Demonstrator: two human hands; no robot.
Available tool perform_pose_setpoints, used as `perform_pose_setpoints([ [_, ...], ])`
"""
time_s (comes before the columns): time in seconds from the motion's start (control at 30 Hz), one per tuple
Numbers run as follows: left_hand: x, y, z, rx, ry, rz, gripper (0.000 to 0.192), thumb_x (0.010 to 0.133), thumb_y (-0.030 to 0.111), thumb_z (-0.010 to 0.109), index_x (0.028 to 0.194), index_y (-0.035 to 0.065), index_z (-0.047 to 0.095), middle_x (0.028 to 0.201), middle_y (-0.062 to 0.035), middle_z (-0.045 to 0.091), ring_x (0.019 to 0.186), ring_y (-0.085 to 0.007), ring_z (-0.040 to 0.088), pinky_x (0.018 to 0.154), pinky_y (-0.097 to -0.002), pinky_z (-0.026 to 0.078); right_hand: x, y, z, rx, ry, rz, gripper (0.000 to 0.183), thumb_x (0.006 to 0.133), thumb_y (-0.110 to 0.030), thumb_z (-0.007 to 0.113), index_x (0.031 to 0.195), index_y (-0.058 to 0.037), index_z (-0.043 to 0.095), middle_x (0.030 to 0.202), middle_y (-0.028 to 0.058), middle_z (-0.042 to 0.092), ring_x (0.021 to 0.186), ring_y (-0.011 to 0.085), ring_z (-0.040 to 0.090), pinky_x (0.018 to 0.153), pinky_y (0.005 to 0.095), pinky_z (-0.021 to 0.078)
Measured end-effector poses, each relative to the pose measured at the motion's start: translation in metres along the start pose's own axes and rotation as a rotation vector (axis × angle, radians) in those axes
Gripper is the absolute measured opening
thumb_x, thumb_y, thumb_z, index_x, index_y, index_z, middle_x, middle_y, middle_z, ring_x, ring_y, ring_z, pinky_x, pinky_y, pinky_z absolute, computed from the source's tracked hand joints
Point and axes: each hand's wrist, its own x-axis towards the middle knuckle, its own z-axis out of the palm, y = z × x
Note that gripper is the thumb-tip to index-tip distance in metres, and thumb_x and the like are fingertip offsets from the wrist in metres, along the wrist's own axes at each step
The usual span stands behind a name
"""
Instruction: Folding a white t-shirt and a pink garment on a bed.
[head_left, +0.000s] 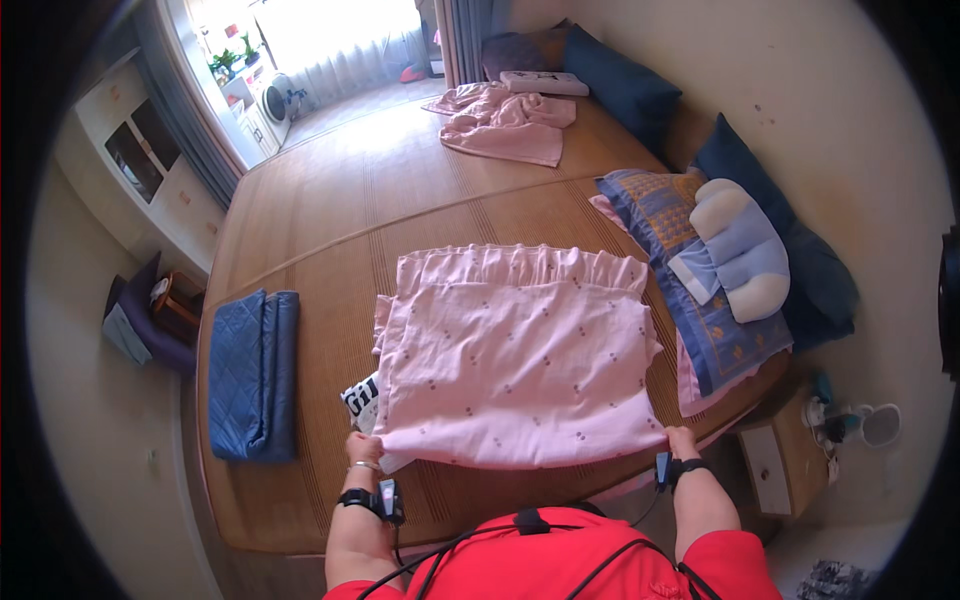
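Note:
A pink cloth with a small dark print and a ruffled far edge (517, 360) lies folded on the brown bed mat (330, 315). My left hand (364, 448) grips its near left corner, and my right hand (681, 441) grips the near right corner. Between them the near edge is drawn fairly straight. Beneath the cloth's left side, a white item with black lettering (361, 401) sticks out partly; the rest of it is hidden.
A folded blue quilted pad (255, 375) lies at left. Blue patterned pillow (660, 217) with a white-and-blue shaped pillow (742, 251) is at right. Crumpled pink cloth (510, 124) lies at the far side. Dark blue cushions (622, 82) line the wall; a nightstand (780, 457) stands lower right.

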Motion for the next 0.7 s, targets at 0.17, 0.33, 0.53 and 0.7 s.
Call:
perform_pose_setpoints([
  [0.17,0.000,-0.023,0.007,0.015,-0.002,-0.327,0.009,0.059,-0.002,0.054,0.063,0.0016,0.046,0.065,-0.0117,0.053,0.053,-0.0236,0.057,0.041,-0.0348,0.045,0.018,0.018,-0.007,-0.128,-0.083,0.178,0.015,0.059,-0.007,0.062,0.064,0.0041,0.054,0.062,0.0095,0.053,0.056,0.0217,0.050,0.050,0.0369,0.0390],
  [0.33,-0.031,0.067,0.014,0.301,0.145,0.399,0.014,0.058,0.004,0.054,0.068,0.0033,0.044,0.063,-0.0120,0.050,0.058,-0.0250,0.050,0.057,-0.0340,0.041,0.012,-0.067,0.015,-0.097,-0.132,-0.190,0.011,0.064,-0.009,0.060,0.071,-0.0035,0.053,0.061,0.0051,0.051,0.049,0.0151,0.048,0.040,0.0290,0.0408],
  [0.53,-0.069,0.164,0.091,0.386,-0.374,0.905,0.013,0.070,0.007,0.047,0.083,0.0041,0.048,0.071,-0.0193,0.054,0.067,-0.0365,0.053,0.060,-0.0419,0.043,-0.095,-0.233,0.113,-0.139,-0.686,-0.715,0.022,0.064,-0.007,0.058,0.085,-0.0019,0.054,0.066,0.0043,0.053,0.056,0.0117,0.051,0.048,0.0240,0.0418],
  [0.7,-0.140,0.210,0.155,0.295,-0.516,1.007,0.012,0.068,0.005,0.054,0.077,0.0025,0.047,0.068,-0.0148,0.053,0.064,-0.0273,0.054,0.058,-0.0326,0.044,-0.141,-0.258,0.180,-0.096,-1.057,-0.546,0.033,0.067,0.001,0.048,0.100,-0.0005,0.052,0.069,0.0047,0.056,0.061,0.0113,0.054,0.053,0.0211,0.0439],
])
